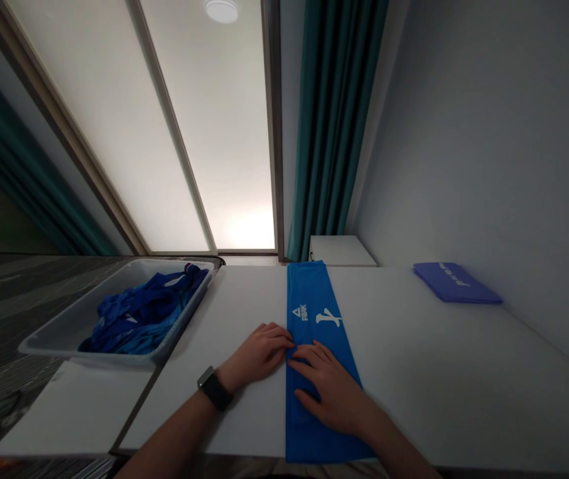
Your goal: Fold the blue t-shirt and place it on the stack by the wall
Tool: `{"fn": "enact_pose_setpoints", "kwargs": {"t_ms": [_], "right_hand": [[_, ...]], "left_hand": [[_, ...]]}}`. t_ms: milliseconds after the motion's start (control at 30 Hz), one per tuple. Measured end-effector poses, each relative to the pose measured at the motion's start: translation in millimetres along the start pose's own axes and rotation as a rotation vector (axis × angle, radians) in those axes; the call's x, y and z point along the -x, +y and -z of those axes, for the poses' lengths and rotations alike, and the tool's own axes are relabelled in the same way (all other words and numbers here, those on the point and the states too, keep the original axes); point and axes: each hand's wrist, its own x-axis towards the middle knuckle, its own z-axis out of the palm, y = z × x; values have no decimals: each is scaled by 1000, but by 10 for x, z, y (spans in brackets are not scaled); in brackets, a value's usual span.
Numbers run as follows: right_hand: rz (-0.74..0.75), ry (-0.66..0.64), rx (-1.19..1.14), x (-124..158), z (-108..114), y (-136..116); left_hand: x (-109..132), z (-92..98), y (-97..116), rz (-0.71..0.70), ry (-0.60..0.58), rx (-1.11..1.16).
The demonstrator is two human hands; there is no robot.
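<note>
A long, narrow folded blue garment (314, 313) with white print lies lengthwise on the white table (414, 359), its near end hanging over the front edge. My right hand (332, 389) lies flat on the cloth with its fingers stretched out. My left hand (259, 352), with a dark watch on the wrist, rests at the cloth's left edge; its fingertips are bent and press on that edge.
A grey tray (65, 329) holding a heap of blue garments (139, 316) stands at the left. A folded purple-blue cloth (456, 283) lies at the far right by the wall. A small white cabinet (339, 251), teal curtains and a bright window are behind the table.
</note>
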Motion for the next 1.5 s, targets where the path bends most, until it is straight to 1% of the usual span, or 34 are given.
{"fn": "enact_pose_setpoints", "kwargs": {"t_ms": [133,267,500,633,733,967,1133,1333,1433,1500], "right_hand": [[-4,-28,-20,-9,-14,23],[-5,-23,-18,-8,-12,19],[-44,26,-92,-24,16,-5],[-55,85,-151,-32,-4,13],[-57,105,-178,-31,-8,32],[-16,-15,-150,14,97,66],[-69,-53,-31,148,74,149],[-44,-97,-10,322,52,222],[-52,-76,-19,418,80,239],[-63,-19,-25,498,91,254]], "left_hand": [[0,4,3,6,3,17],[-9,14,6,4,0,23],[-9,-6,-16,8,8,27],[-20,-2,6,12,8,35],[-28,-12,38,31,9,24],[-44,-27,124,82,20,-42],[6,-54,236,112,16,-112],[196,-148,455,178,51,-196],[287,-174,600,168,105,-156],[339,-185,700,146,114,-85]]}}
